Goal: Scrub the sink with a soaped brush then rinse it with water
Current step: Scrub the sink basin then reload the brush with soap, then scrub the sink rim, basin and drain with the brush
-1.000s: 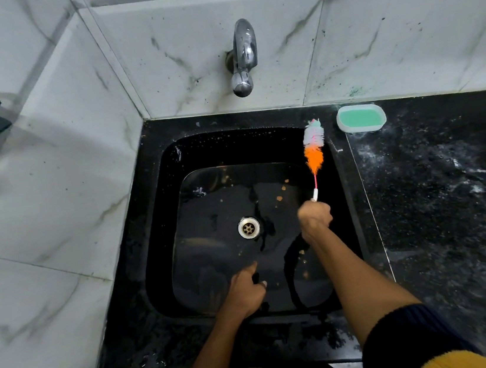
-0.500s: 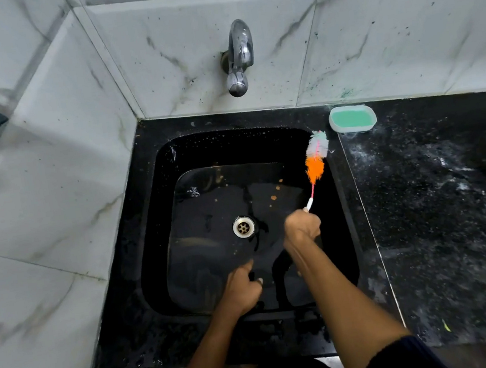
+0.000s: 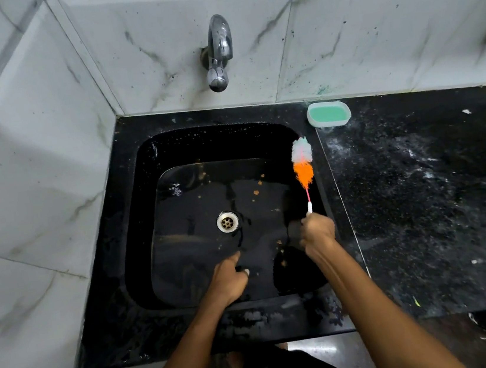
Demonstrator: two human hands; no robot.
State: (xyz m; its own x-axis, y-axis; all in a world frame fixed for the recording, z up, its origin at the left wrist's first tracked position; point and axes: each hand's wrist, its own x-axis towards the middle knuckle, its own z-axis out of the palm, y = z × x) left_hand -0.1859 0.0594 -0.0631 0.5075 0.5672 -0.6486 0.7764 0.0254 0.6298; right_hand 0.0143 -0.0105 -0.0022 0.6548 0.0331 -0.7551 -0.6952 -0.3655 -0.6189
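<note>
A black sink [image 3: 136, 228] is sitting sunk into a black speckled desk [image 3: 424, 206], with pale marble tiles [image 3: 34, 180] rising at nine and twelve o'clock; its steel drain [image 3: 227, 222] is lying near the middle of the basin, with small brown specks scattered at about one o'clock from it; a chrome tap [image 3: 218, 54] is sticking out of the wall at twelve o'clock, above the basin's far edge, and no water is running from it. The left hand [image 3: 228, 280] is hovering low over the near part of the basin at six o'clock from the drain, its fingers loosely curled and holding nothing. The right hand [image 3: 317, 231] is gripping the thin handle of a brush [image 3: 303, 163], fingers wrapped round it, at the basin's three o'clock side; the brush is pointing away toward twelve o'clock, its orange and white bristle head lying against the sink's right wall near the rim. A soap dish [image 3: 329, 113] holding green soap is resting on the desk just beyond the brush head, close to the wall.
</note>
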